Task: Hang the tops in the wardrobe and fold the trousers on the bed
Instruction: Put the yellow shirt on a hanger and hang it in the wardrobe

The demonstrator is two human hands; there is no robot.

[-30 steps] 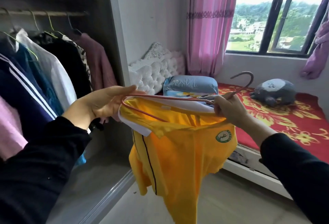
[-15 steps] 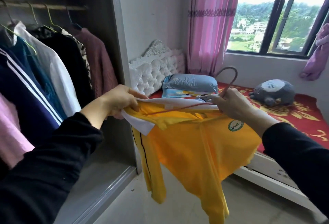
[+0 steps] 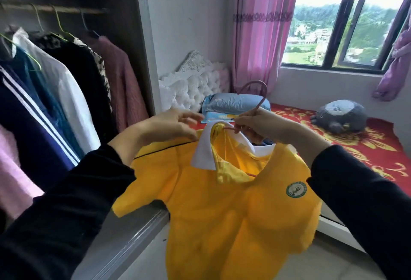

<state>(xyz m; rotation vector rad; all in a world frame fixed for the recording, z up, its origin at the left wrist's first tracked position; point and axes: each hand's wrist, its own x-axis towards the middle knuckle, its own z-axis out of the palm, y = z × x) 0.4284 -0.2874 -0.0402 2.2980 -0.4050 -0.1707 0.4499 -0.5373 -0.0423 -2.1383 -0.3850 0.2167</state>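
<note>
While my right hand (image 3: 262, 126) pinches the hanger (image 3: 259, 104) with the yellow top (image 3: 233, 201) hanging below it, my left hand (image 3: 169, 126), fingers loose, is nearer the rail (image 3: 57, 9), up on my left.

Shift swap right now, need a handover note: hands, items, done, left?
Left hand: open, over the yellow shirt at its shoulder, by the collar.
Right hand: grips the pink hanger at its neck.
Done: hanger sits inside the shirt's neck opening.
Left: hook it on the wardrobe rail; fold trousers, none in view on the bed.
</note>
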